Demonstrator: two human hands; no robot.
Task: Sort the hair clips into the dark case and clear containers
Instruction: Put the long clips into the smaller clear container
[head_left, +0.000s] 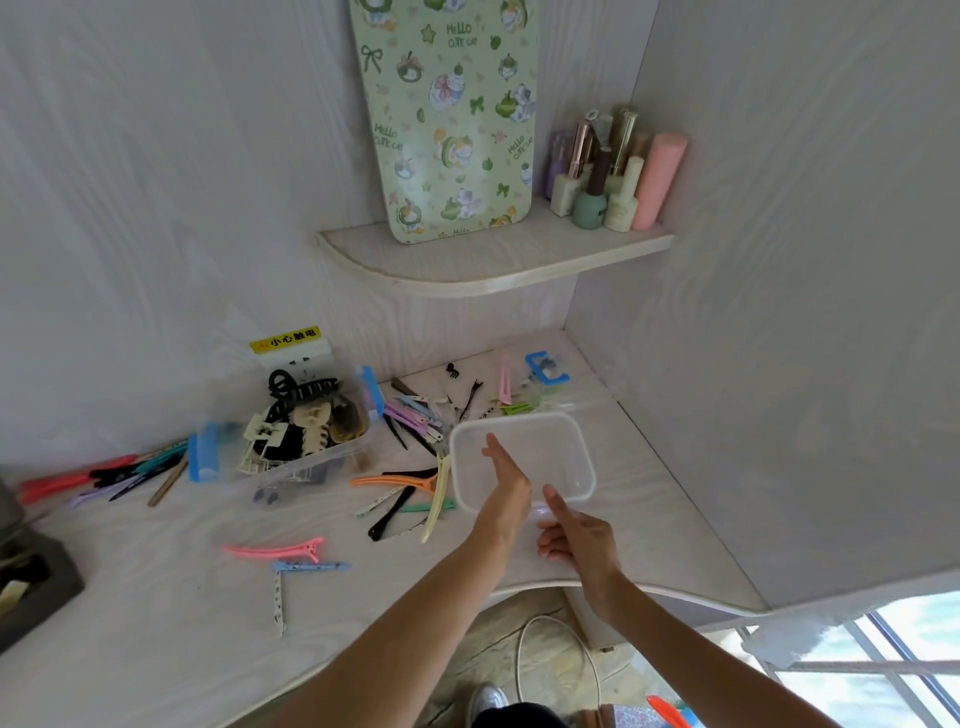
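Note:
An empty clear container (583, 453) sits on the white table, right of centre. My right hand (576, 540) grips its near edge, thumb up against the rim and fingers curled below. Over its near left part, my left hand (506, 483) lies flat with straight fingers and holds nothing. A second clear container (358, 446) with blue latches, to the left, is full of claw clips. The dark case (36, 582) is at the left edge. Loose hair clips lie around: a pink one (275, 550), a blue one (311, 565), an orange one (389, 480) and a pile (415, 415) behind.
More long clips (104, 478) lie at the far left. A clear lid with blue latches (545, 374) rests in the back corner. A wall socket (293, 353) sits behind the full container. The shelf (493, 260) above carries a cat-print board and bottles. A wall closes the right side.

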